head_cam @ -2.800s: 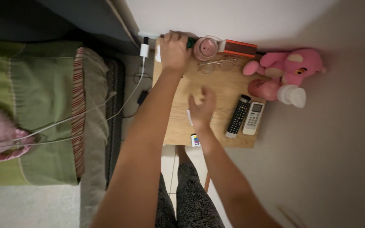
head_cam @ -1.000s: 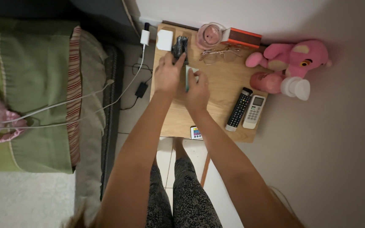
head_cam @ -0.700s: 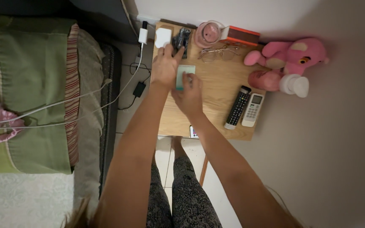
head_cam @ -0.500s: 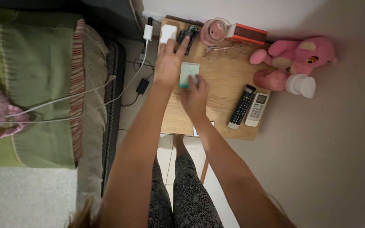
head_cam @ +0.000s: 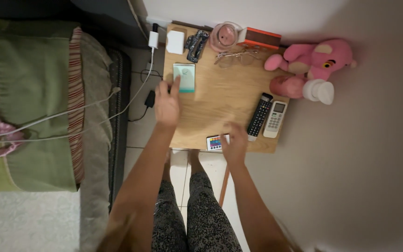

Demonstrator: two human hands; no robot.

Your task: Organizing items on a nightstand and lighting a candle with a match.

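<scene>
Presently noted: left hand (head_cam: 166,103) laid flat at the counter's (head_cam: 220,98) left edge, fingers (head_cam: 175,87) spread and empty, index tip touching the lower edge of a teal card (head_cam: 184,77). Card flat on the wood, just below a white box (head_cam: 175,42) and a dark clip (head_cam: 197,39) in the far left corner; apparently squared to the edge so as to stay tidy and within reach.

Right hand (head_cam: 234,142) low at the near edge, fingers loosely extended, gripping nothing, just beside a small colour-keyed remote (head_cam: 214,143) overhanging the edge.

Elsewhere: black remote (head_cam: 259,116) and white remote (head_cam: 274,119) side by side, parallel, toward the right. Glasses (head_cam: 239,57), pink jar (head_cam: 224,36) and orange box (head_cam: 260,38) lined along the wall, leaving the middle free. Pink plush (head_cam: 313,58) leaning off the right side against the wall, a pink bottle (head_cam: 299,87) on its side beneath. White cables (head_cam: 131,100) running from a charger (head_cam: 153,39) across to the bed (head_cam: 29,102).
</scene>
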